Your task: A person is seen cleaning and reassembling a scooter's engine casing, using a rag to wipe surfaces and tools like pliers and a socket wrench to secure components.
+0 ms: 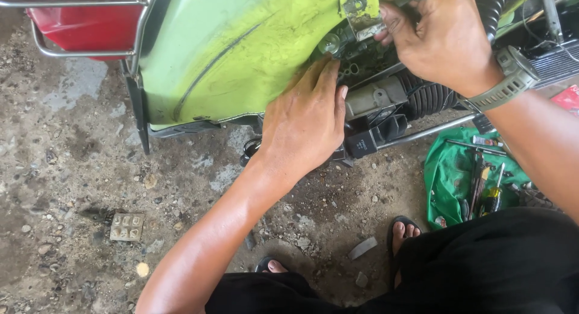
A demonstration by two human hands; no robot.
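Crouching over rough, stained concrete floor [72,169], the person is working at the open side of a lime-green painted metal scooter body panel [229,54], where the small grey metal engine parts [368,94] are sitting exposed just beside the panel's curved edge. The left hand [307,124] is lying flat and open, palm pressing the panel's lower edge and fingertips reaching up toward a small round metal fitting [330,44]; it is closing on nothing. The right hand [437,39], wearing an olive-green wristwatch [512,79], is curling its fingers around a scuffed green-painted metal bracket [360,11] at the top; how tightly it is pinching cannot be told, as the fingertips are hiding behind the part. The bracket is looking rigid, light and sharp-edged, probably greasy, so gripping its flat faces seems safest. A black ribbed rubber boot [428,97] is sitting just below the right hand, looking soft and flexible. Screwdrivers and other tools are lying on a green plastic sheet [449,169] near the right knee.
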